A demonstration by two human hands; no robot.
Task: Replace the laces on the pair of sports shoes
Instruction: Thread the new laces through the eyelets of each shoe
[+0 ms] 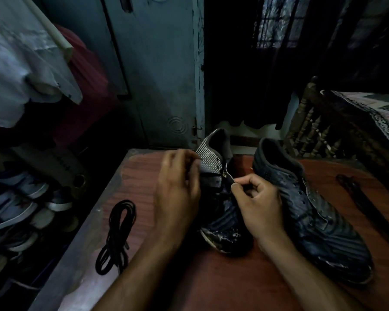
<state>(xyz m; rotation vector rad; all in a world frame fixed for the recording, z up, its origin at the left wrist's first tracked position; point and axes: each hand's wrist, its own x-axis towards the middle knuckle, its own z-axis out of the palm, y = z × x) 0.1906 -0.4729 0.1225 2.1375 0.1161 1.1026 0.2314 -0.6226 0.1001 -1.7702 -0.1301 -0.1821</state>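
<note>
We steady the left shoe (220,198) on the table (222,283) with our left hand (177,189); right hand (256,203) fingers pinch the lace tip (230,177). Next: feed it through an eyelet.

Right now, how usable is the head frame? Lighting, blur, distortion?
Head view: dim overall, background nearly black. The left hand is motion-blurred on the shoe; the right hand is sharper, pinching a thin lace end. Wide-angle bending curves the table edge. No glare.
</note>
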